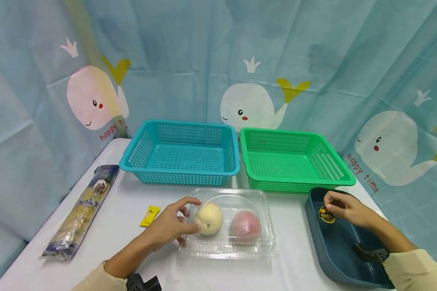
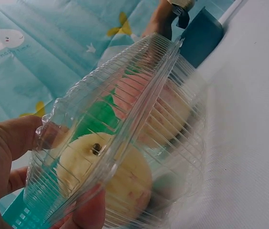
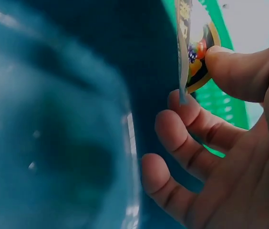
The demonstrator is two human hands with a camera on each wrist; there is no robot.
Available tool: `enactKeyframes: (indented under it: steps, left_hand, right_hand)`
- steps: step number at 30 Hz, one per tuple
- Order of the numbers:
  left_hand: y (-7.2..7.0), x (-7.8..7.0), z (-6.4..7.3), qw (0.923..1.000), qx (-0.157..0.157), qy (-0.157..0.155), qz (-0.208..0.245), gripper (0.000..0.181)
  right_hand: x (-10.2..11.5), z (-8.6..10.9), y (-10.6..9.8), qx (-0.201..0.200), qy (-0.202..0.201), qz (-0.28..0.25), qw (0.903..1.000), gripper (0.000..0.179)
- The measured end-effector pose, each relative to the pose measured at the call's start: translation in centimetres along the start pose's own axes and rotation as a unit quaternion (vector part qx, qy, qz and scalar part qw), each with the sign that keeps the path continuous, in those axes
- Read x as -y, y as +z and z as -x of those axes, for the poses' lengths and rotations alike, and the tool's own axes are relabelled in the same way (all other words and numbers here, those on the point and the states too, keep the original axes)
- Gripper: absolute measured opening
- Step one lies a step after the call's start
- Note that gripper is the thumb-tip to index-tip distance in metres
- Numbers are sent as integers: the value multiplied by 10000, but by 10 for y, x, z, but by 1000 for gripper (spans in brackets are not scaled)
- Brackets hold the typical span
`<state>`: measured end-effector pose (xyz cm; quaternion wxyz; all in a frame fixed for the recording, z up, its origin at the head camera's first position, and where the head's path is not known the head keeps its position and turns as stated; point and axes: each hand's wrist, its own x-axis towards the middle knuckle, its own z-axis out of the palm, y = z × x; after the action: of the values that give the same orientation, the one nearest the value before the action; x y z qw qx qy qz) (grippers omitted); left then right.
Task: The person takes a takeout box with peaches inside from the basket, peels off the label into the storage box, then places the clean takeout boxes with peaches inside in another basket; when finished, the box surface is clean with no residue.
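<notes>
A clear plastic clamshell box (image 1: 227, 246) stands on the table, holding a pale yellow round fruit (image 1: 209, 218) and a pink round one (image 1: 245, 226). My left hand (image 1: 172, 224) grips the box at its left side; in the left wrist view the box (image 2: 139, 124) is tilted across the picture, thumb and fingers at its edge. Over the dark blue tub (image 1: 324, 250), my right hand (image 1: 349, 208) pinches a round black-and-gold sticker (image 1: 326, 215) between thumb and fingertip. Fruit is printed on this sticker (image 3: 199, 52), and its edge curls in the right wrist view.
A blue basket (image 1: 182, 178) and a green basket (image 1: 302, 186) stand at the back, before a whale-print curtain (image 1: 189, 48). Left of my left hand lies a small yellow packet (image 1: 150, 216), and farther left a long printed bag (image 1: 81, 214).
</notes>
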<state>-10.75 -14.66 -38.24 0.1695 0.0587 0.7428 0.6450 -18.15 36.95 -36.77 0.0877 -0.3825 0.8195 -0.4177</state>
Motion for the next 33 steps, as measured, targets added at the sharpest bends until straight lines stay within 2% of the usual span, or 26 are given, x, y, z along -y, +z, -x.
enactKeyframes:
  steps: [9, 16, 23, 27, 33]
  left_hand:
    - [0, 2, -2, 10000, 53, -14, 64, 64]
    - [0, 4, -2, 9999, 68, 3, 129, 65]
    - [-2, 2, 0, 9999, 87, 28, 141, 65]
    - [-2, 1, -1, 9999, 80, 45, 129, 65]
    - [-2, 3, -1, 9999, 69, 19, 145, 65]
  right_hand:
    - [-29, 10, 8, -242, 466, 515, 9973, 18]
    - [-42, 10, 12, -197, 475, 979, 9939, 23]
    - [-38, 9, 15, -457, 912, 2173, 9708, 26]
    - [-41, 10, 15, -552, 907, 2552, 9610, 27]
    - [-41, 13, 16, -477, 1171, 3164, 9402, 24]
